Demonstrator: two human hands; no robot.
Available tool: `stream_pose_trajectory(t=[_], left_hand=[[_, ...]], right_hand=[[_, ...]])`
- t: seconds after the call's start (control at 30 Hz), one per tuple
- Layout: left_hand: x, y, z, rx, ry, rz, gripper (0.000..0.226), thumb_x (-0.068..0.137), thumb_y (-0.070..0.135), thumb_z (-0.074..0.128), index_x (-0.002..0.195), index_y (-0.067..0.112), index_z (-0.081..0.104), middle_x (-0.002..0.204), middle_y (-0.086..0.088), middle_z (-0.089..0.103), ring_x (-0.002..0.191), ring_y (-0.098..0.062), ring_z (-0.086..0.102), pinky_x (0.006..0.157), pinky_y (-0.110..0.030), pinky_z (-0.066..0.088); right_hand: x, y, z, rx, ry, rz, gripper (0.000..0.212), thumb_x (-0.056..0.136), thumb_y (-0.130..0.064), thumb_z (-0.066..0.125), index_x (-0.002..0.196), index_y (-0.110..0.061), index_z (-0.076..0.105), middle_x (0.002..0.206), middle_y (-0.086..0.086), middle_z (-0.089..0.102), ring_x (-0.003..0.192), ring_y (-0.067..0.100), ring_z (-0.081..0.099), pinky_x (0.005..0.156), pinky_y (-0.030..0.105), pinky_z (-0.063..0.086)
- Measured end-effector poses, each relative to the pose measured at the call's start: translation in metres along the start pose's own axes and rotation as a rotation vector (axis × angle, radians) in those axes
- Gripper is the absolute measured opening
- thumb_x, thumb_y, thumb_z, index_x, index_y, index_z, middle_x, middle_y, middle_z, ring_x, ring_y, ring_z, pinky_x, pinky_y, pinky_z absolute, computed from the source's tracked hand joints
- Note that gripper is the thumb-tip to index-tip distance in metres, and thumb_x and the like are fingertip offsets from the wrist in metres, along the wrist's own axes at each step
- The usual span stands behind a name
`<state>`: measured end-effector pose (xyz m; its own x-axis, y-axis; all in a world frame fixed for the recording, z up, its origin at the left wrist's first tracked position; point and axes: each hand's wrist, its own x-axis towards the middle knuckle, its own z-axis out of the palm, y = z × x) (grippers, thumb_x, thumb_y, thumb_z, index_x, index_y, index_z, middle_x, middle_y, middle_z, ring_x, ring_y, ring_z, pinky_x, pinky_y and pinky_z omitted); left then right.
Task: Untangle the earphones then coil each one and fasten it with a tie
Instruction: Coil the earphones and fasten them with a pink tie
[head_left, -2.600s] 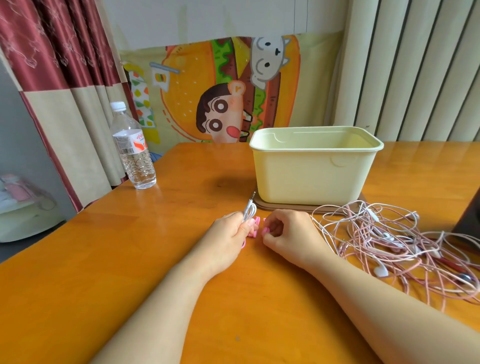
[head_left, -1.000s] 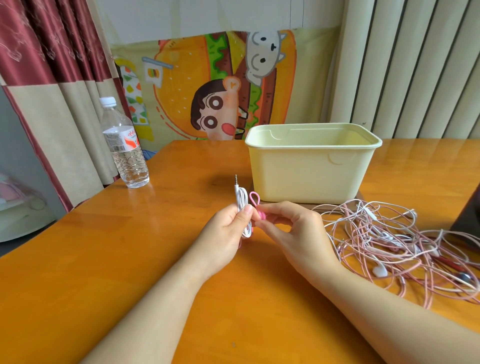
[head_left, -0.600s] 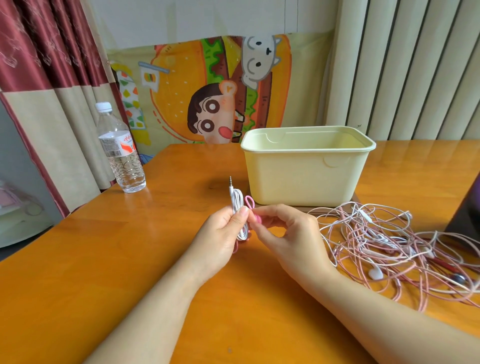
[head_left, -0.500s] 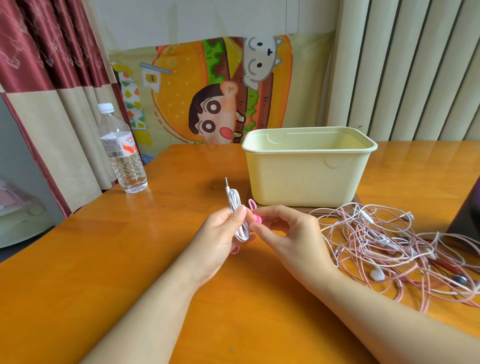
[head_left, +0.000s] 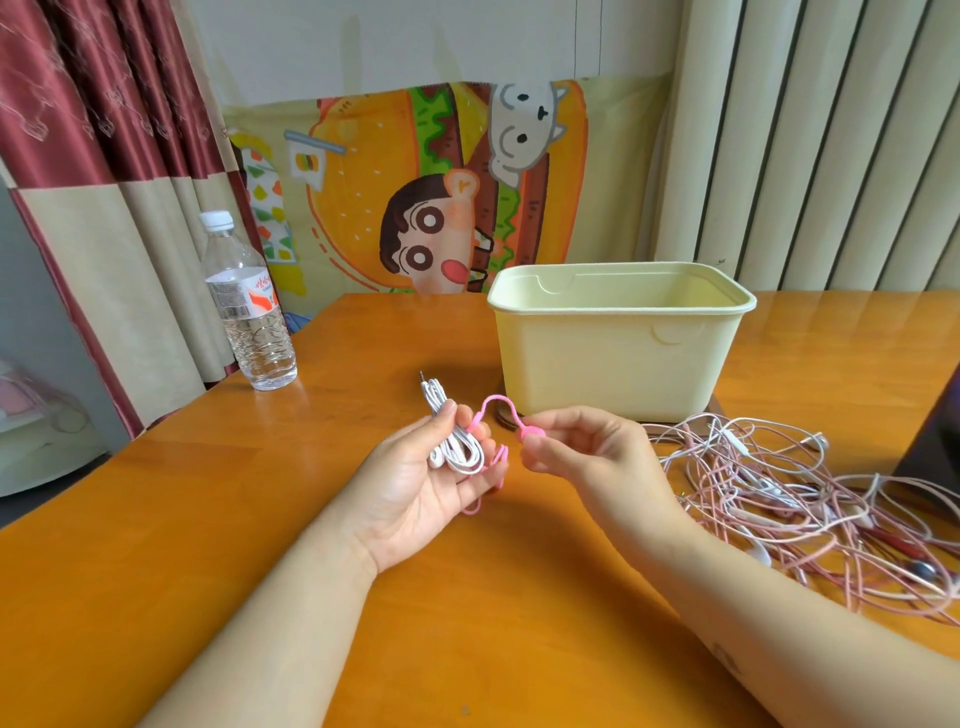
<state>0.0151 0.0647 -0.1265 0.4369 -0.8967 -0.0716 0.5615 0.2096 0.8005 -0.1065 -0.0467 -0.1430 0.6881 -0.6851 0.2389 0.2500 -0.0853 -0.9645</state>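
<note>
The orange wooden surface (head_left: 156, 519) had a glossy finish. Near its far left edge stood an upright clear water bottle (head_left: 249, 312) with a white cap. Toward the back sat an open pale yellow tub (head_left: 613, 358) on a thin brown mat (head_left: 508, 422). In front and to the right of the tub, a loose tangle of earphones (head_left: 779, 493), pink and white, sprawled toward the right edge, where a dark object (head_left: 935, 457) stood, mostly cut off.

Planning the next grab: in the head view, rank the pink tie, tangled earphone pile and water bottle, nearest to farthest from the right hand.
1. pink tie, pinched in the right hand.
2. tangled earphone pile, on the table just to its right.
3. water bottle, standing far left.
</note>
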Motion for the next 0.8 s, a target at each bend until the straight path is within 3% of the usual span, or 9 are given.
stream_pose_trajectory(t=[0.1, 0.27, 0.4, 0.5, 0.6, 0.7, 0.8], left_hand=[[-0.003, 0.006, -0.002, -0.091, -0.036, -0.034, 0.025, 0.091, 0.023, 0.049, 0.073, 0.011, 0.060, 0.075, -0.005, 0.056, 0.069, -0.014, 0.059, 0.078, -0.038, 0.057], [-0.005, 0.008, 0.000, -0.122, -0.043, -0.082, 0.027, 0.096, 0.024, 0.045, 0.076, 0.011, 0.058, 0.076, -0.004, 0.055, 0.069, -0.012, 0.059, 0.081, -0.037, 0.055], [-0.005, 0.007, 0.001, -0.082, -0.057, -0.086, 0.024, 0.093, 0.024, 0.047, 0.075, 0.011, 0.057, 0.075, -0.005, 0.055, 0.068, -0.014, 0.060, 0.088, -0.041, 0.051], [-0.006, 0.005, 0.002, 0.171, 0.033, -0.015, 0.022, 0.095, 0.020, 0.046, 0.081, 0.007, 0.056, 0.078, -0.008, 0.063, 0.075, -0.021, 0.065, 0.094, -0.047, 0.045], [-0.004, 0.004, 0.003, 0.722, 0.167, 0.112, 0.030, 0.099, 0.026, 0.041, 0.083, 0.013, 0.062, 0.096, -0.004, 0.069, 0.091, -0.017, 0.063, 0.094, -0.042, 0.047], [-0.003, 0.009, 0.014, 0.900, 0.190, 0.198, 0.037, 0.101, 0.029, 0.039, 0.075, 0.019, 0.064, 0.077, 0.005, 0.068, 0.081, -0.014, 0.061, 0.084, -0.035, 0.046], [0.000, 0.015, 0.037, 0.945, 0.084, 0.160, 0.035, 0.101, 0.025, 0.039, 0.072, 0.016, 0.055, 0.059, 0.007, 0.051, 0.060, -0.009, 0.054, 0.063, -0.019, 0.044]], right_hand=[[0.005, -0.002, -0.004, 0.070, 0.017, 0.070, 0.011, 0.080, 0.001, 0.068, 0.079, -0.010, 0.069, 0.067, 0.004, 0.069, 0.061, 0.011, 0.064, 0.067, 0.022, 0.056], [0.010, -0.012, -0.005, 0.177, -0.060, 0.177, 0.006, 0.083, 0.000, 0.063, 0.088, -0.003, 0.066, 0.080, 0.012, 0.071, 0.069, 0.018, 0.069, 0.068, 0.025, 0.058], [0.013, -0.038, -0.007, 0.113, -0.126, 0.122, 0.010, 0.077, -0.007, 0.065, 0.087, -0.004, 0.064, 0.079, 0.011, 0.073, 0.067, 0.016, 0.069, 0.069, 0.024, 0.058], [0.015, -0.068, -0.012, -0.084, -0.132, -0.009, 0.008, 0.075, -0.008, 0.067, 0.083, -0.007, 0.066, 0.073, 0.006, 0.073, 0.064, 0.014, 0.069, 0.069, 0.023, 0.059], [0.015, -0.099, -0.019, -0.425, -0.188, -0.143, 0.005, 0.082, -0.008, 0.068, 0.085, -0.011, 0.070, 0.078, 0.004, 0.074, 0.070, 0.012, 0.070, 0.072, 0.022, 0.058], [0.013, -0.113, -0.020, -0.757, -0.266, -0.242, 0.011, 0.087, -0.017, 0.065, 0.093, -0.021, 0.073, 0.077, -0.009, 0.073, 0.069, 0.001, 0.068, 0.070, 0.011, 0.053], [0.010, -0.113, -0.018, -0.913, -0.311, -0.287, 0.019, 0.090, -0.018, 0.061, 0.100, -0.029, 0.073, 0.072, -0.025, 0.063, 0.069, -0.012, 0.060, 0.066, 0.003, 0.045]])
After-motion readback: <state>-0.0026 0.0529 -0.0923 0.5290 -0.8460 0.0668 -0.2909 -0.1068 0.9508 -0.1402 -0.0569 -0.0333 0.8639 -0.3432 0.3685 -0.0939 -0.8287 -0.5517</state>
